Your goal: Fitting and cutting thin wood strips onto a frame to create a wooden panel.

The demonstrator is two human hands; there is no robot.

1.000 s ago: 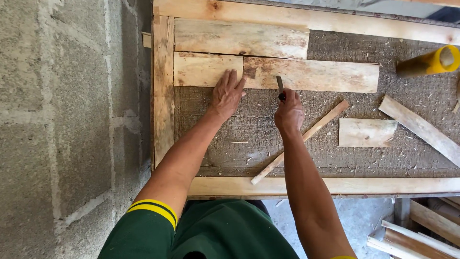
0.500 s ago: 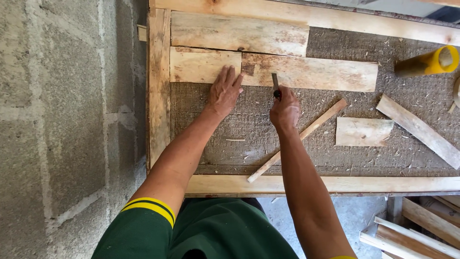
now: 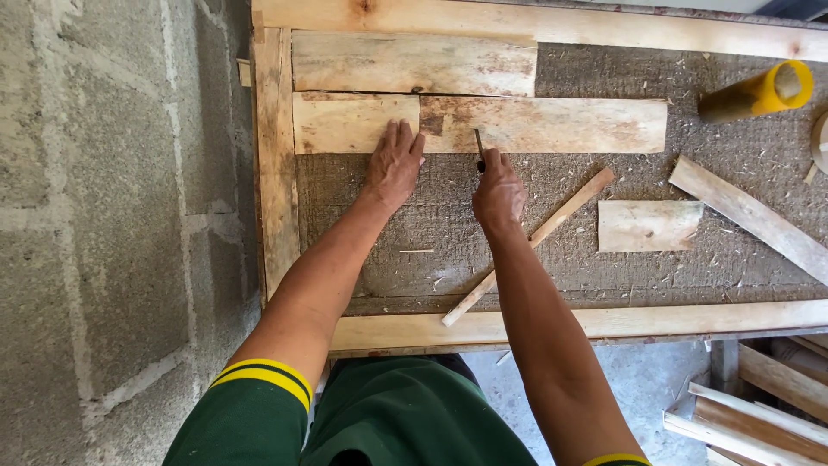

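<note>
While the left hand (image 3: 394, 166) is lying flat and released, fingers spread over the seam between the short plank (image 3: 349, 122) and the long plank (image 3: 552, 123) near the workbench's (image 3: 517, 259) far left corner, the right hand (image 3: 498, 192) is clenching a dark pencil (image 3: 479, 148), its tip touching the long plank's near edge. A thin stick (image 3: 530, 244) is lying slantwise just beside that wrist, and a yellow roll (image 3: 759, 92) is sitting by the far right corner.

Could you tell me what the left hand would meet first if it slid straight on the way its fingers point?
The left hand already rests on the short plank; going on, it would probably meet the upper plank first.
</note>
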